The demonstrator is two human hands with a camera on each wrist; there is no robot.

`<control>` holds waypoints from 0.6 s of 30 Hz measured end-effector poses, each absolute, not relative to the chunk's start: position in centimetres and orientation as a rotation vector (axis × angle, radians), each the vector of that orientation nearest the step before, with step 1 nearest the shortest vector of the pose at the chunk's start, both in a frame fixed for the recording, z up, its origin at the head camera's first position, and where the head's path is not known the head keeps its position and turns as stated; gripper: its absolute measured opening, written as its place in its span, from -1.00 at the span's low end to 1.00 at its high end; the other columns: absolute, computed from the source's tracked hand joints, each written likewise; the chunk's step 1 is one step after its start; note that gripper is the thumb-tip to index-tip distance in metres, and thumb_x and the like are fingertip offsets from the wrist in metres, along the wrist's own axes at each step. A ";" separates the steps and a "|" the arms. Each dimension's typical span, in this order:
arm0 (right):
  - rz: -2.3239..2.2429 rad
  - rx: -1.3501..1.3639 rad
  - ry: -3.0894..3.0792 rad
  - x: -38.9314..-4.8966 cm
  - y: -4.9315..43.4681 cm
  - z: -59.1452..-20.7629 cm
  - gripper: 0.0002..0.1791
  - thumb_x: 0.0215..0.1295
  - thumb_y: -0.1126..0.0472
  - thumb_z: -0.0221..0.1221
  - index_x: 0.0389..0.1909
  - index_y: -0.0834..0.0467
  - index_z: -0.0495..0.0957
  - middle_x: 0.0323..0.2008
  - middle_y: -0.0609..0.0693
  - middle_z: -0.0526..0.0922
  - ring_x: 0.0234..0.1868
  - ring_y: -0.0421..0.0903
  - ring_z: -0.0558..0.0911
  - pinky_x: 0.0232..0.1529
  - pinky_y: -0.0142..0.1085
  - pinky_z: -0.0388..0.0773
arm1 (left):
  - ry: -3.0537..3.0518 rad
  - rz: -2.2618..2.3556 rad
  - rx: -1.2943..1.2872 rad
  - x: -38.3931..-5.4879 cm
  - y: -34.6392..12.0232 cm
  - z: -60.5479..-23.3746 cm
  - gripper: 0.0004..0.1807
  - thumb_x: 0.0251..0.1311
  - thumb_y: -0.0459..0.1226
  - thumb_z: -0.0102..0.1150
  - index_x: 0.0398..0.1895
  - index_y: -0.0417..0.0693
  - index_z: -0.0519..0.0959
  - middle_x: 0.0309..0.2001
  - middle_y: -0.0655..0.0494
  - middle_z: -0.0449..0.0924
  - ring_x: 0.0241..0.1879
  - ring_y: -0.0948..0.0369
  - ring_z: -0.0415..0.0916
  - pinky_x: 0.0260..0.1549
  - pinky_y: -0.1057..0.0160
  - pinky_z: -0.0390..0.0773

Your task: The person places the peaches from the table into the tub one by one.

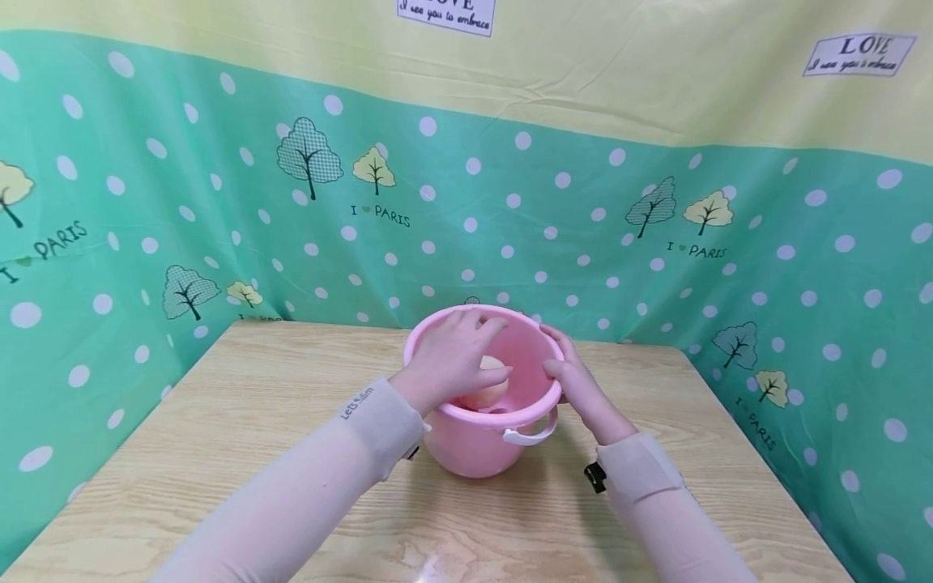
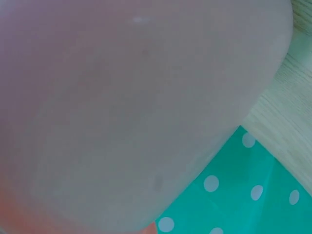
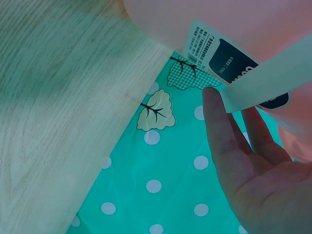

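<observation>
A pink plastic bucket (image 1: 474, 449) stands on the table, its white handle (image 1: 530, 436) hanging at the front right. My left hand (image 1: 455, 352) reaches over the rim into the bucket's mouth, thumb and fingers spread. Just below it a pale round thing (image 1: 490, 395) lies inside, partly covered by the hand; its kind is unclear. On the right side, my right hand (image 1: 576, 376) grips the rim, thumb on the inside and fingers outside. The right wrist view shows those fingers (image 3: 219, 126) near the handle and a printed label (image 3: 226, 61). Bucket wall (image 2: 146, 107) fills most of the left wrist view.
The bucket is on a light wood table (image 1: 291, 421). A green and yellow cloth (image 1: 452, 162) with dots and trees hangs behind the table and along both sides, close to its edges.
</observation>
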State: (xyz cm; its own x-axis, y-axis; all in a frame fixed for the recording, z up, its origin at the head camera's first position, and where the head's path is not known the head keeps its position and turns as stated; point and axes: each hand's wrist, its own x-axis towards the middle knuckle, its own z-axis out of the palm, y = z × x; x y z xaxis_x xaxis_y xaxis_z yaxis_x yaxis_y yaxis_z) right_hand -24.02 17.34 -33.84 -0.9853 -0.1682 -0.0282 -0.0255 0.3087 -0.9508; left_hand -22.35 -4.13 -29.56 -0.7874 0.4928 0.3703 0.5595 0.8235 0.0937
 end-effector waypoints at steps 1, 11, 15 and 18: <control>-1.770 -0.181 2.439 -24.0 17.3 -33.8 -0.15 0.18 0.34 -0.13 0.55 -0.01 -0.04 0.41 0.30 0.16 -0.30 -0.01 0.62 -0.43 -0.27 0.58 | -2.671 -0.287 -0.800 -22.4 -4.2 -29.6 -0.33 0.18 0.10 0.22 0.33 0.07 0.42 0.23 -0.03 0.45 0.24 0.00 0.39 0.29 0.04 0.39; -1.745 -0.173 2.457 -24.3 17.6 -33.8 -0.16 0.20 0.31 -0.11 0.55 -0.01 -0.05 0.43 0.29 0.14 -0.16 0.14 0.64 -0.40 -0.25 0.59 | -2.623 -0.294 -0.829 -22.7 -4.4 -29.8 -0.37 0.17 0.07 0.24 0.26 0.00 0.47 0.16 -0.03 0.50 0.18 0.01 0.44 0.27 0.05 0.41; -1.703 -0.171 2.471 -24.5 17.9 -33.9 -0.14 0.20 0.30 -0.09 0.56 -0.03 -0.07 0.46 0.28 0.09 -0.06 0.19 0.62 -0.35 -0.25 0.60 | -2.607 -0.318 -0.830 -22.6 -4.5 -29.9 -0.38 0.18 0.06 0.24 0.26 -0.01 0.47 0.16 -0.04 0.51 0.17 0.01 0.46 0.27 0.06 0.41; -1.649 -0.181 2.482 -24.3 18.3 -34.1 -0.13 0.23 0.25 -0.05 0.58 -0.07 -0.10 0.51 0.24 0.04 0.10 0.22 0.56 -0.22 -0.21 0.61 | -2.614 -0.339 -0.818 -22.5 -4.7 -30.1 -0.37 0.20 0.07 0.24 0.27 0.00 0.46 0.19 -0.04 0.50 0.21 0.00 0.45 0.27 0.04 0.42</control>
